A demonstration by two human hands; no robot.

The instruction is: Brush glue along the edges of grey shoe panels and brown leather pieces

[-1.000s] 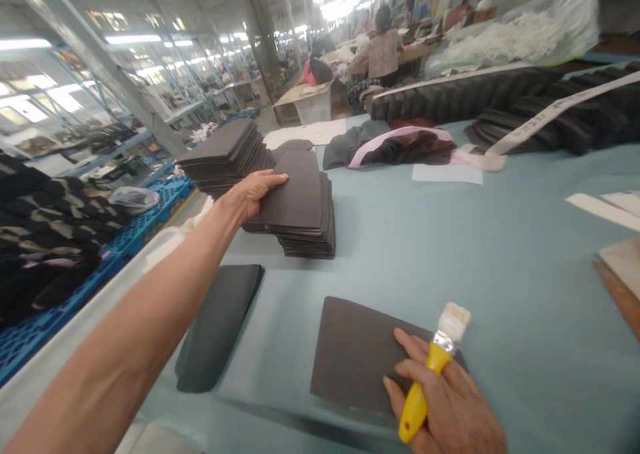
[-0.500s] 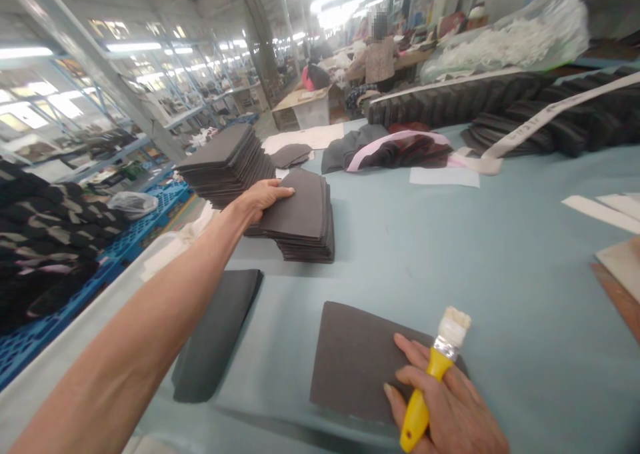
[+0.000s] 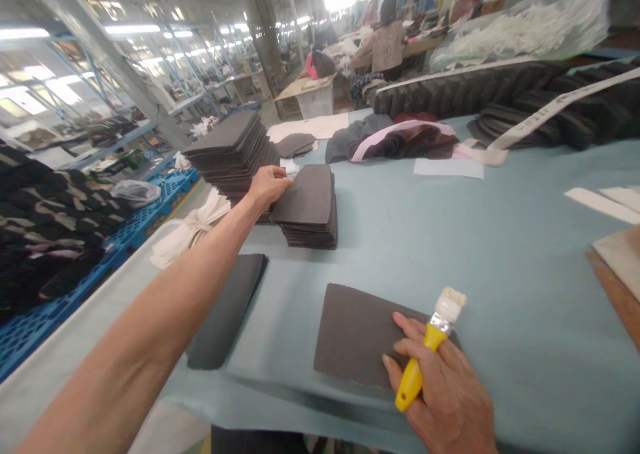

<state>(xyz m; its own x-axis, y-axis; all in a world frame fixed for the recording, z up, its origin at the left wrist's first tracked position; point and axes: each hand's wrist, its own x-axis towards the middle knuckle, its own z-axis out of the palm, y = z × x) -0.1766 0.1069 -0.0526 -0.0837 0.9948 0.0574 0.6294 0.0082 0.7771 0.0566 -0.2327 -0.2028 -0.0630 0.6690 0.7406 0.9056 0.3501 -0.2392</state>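
Observation:
My right hand (image 3: pixel 443 387) grips a paintbrush (image 3: pixel 425 357) with a yellow handle and white-coated bristles. Its fingertips also rest on a flat dark grey panel (image 3: pixel 350 334) lying on the table. Farther off, my left hand (image 3: pixel 270 184) is at the left corner of a low stack of dark grey panels (image 3: pixel 307 197). The left fingers are bent and pinch the edge of the top panel; the fingers on the far side are partly hidden. Directly behind that hand rises a taller stack of similar panels (image 3: pixel 230 141). Beneath my left forearm lies another dark folded piece (image 3: pixel 227 314).
A light blue cover spreads over the table (image 3: pixel 400 241). Dark pieces with a pink strip (image 3: pixel 405 141) lie at the back, near long rows of dark pads (image 3: pixel 465 87) and a clear bag (image 3: pixel 525 37). A person (image 3: pixel 387 44) works beyond. A blue pallet (image 3: pixel 135 234) stands left.
The top panel under my left hand, which stuck out to the left, now sits in line with the low stack. My left hand has drawn to the stack's corner. My right hand keeps the brush.

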